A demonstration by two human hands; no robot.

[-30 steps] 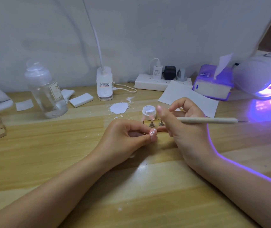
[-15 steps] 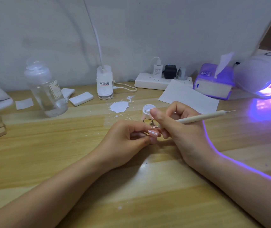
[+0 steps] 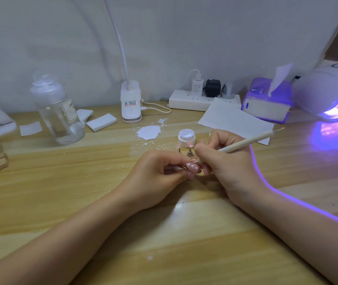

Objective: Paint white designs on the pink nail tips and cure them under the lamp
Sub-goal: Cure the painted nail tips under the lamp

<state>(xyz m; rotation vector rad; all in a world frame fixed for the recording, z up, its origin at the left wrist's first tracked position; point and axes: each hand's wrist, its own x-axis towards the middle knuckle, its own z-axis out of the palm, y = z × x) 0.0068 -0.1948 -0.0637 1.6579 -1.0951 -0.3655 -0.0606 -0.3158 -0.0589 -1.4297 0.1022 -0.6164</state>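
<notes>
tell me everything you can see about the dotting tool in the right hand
The dotting tool is a slim cream-white stick with thin metal tips at both ends. The right hand grips it like a pen, slanting up to the right. Its lower tip meets the pink nail tip, which bears white dots and is pinched by the left hand.

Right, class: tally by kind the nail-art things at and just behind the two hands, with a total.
Pink plastic nail tip with white dots, held: 1
Pink plastic nail tips on metal stands: 2
Small round white open jar: 1
Slim white dotting pen: 1
Total: 5
</notes>
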